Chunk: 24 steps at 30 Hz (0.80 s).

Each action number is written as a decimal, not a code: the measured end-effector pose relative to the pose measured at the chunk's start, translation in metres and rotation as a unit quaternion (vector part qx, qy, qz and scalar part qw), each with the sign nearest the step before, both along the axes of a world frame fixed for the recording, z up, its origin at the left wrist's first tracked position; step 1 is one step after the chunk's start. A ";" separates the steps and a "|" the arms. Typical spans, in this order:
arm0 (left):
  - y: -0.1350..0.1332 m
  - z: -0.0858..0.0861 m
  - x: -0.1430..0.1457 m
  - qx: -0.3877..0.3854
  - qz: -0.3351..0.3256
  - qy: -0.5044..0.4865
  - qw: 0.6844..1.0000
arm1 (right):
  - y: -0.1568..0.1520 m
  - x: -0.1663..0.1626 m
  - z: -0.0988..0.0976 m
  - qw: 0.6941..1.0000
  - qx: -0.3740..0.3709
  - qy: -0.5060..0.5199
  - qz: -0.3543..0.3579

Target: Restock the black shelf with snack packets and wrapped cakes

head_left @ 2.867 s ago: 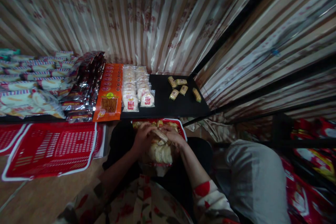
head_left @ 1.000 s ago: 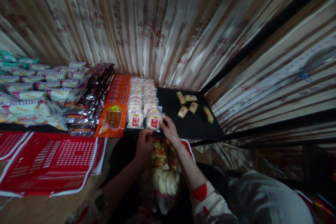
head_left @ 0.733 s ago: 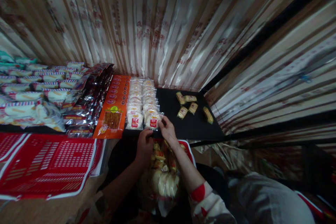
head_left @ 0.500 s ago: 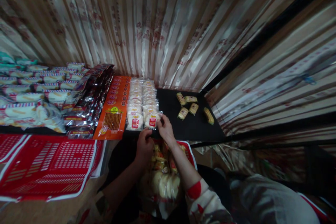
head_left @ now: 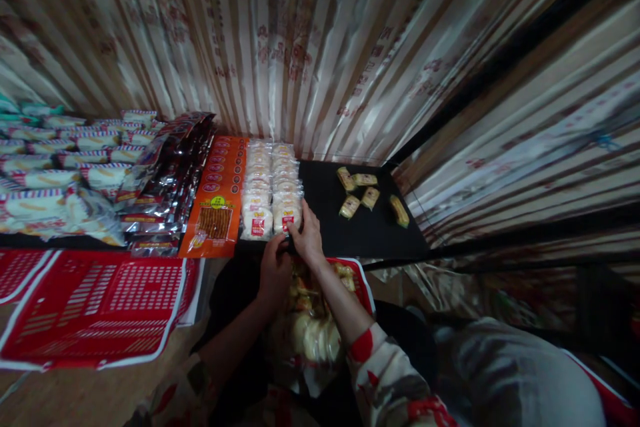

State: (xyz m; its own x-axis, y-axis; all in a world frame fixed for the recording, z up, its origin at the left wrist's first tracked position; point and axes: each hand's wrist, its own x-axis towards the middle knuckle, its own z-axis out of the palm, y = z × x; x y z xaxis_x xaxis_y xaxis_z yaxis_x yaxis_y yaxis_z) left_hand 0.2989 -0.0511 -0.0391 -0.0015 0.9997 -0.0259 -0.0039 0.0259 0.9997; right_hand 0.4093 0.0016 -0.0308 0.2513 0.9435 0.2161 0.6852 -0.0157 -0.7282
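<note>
Two columns of clear-wrapped white rice crackers stand side by side on a black surface. My right hand (head_left: 307, 237) has its fingers along the right side of the front rice cracker packet (head_left: 287, 215) in the right column, with the thumb across its lower front. Against that packet's bottom edge, my left hand (head_left: 275, 263) has bent fingers, partly hidden from above. The front packet of the left column (head_left: 257, 221) stands beside it, untouched. Below my forearms, a red basket (head_left: 369, 287) with a white rim holds more wrapped snacks, including a bag of round pale pieces (head_left: 315, 337).
An orange snack bag (head_left: 214, 197) lies left of the crackers, beside dark shiny packets (head_left: 170, 173) and white packets (head_left: 75, 160). Several small yellow packets (head_left: 370, 197) lie to the right. Another red basket (head_left: 100, 307) sits lower left. A striped curtain (head_left: 300, 47) hangs behind.
My right hand has shifted slightly left, its thumb now lower across the packet's front. My left hand stays close by at the bottom edge. The view has tilted a little.
</note>
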 end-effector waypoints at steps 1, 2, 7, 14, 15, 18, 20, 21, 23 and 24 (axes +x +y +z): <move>0.001 -0.001 -0.001 0.006 -0.004 0.009 1.000 | 0.000 -0.002 -0.002 1.000 0.000 -0.005 0.001; 0.002 -0.002 -0.001 0.014 -0.004 0.019 1.000 | 0.000 -0.003 -0.004 1.000 0.000 -0.008 -0.001; -0.004 -0.003 -0.004 0.103 0.009 0.081 0.991 | -0.007 -0.002 -0.001 0.999 0.026 0.022 -0.037; -0.040 -0.003 -0.003 0.057 -0.126 0.170 0.976 | -0.078 0.037 0.007 0.979 0.069 0.110 -0.156; -0.046 -0.006 -0.002 0.040 -0.162 0.192 0.967 | -0.093 0.048 0.004 0.980 0.034 0.087 -0.174; -0.066 -0.014 0.005 0.020 -0.255 0.247 0.935 | -0.131 0.079 -0.005 0.972 -0.164 -0.061 -0.157; -0.077 -0.018 0.010 0.028 -0.298 0.262 0.918 | -0.150 0.095 -0.011 0.929 -0.321 -0.154 -0.104; -0.082 -0.019 0.012 0.031 -0.314 0.268 0.910 | -0.156 0.099 -0.014 0.902 -0.385 -0.182 -0.075; -0.091 -0.020 0.016 0.035 -0.338 0.276 0.899 | -0.163 0.102 -0.020 0.858 -0.467 -0.211 -0.033; -0.094 -0.020 0.017 0.037 -0.345 0.279 0.895 | -0.164 0.100 -0.022 0.847 -0.486 -0.217 -0.022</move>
State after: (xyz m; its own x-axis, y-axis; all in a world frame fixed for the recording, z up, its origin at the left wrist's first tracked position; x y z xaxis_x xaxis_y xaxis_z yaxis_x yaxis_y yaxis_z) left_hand 0.3160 -0.1449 -0.0589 0.6251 0.7664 -0.1479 0.4879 -0.2358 0.8404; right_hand 0.5094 -0.1622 -0.0532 0.3863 0.7207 -0.5756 0.8679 -0.4953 -0.0377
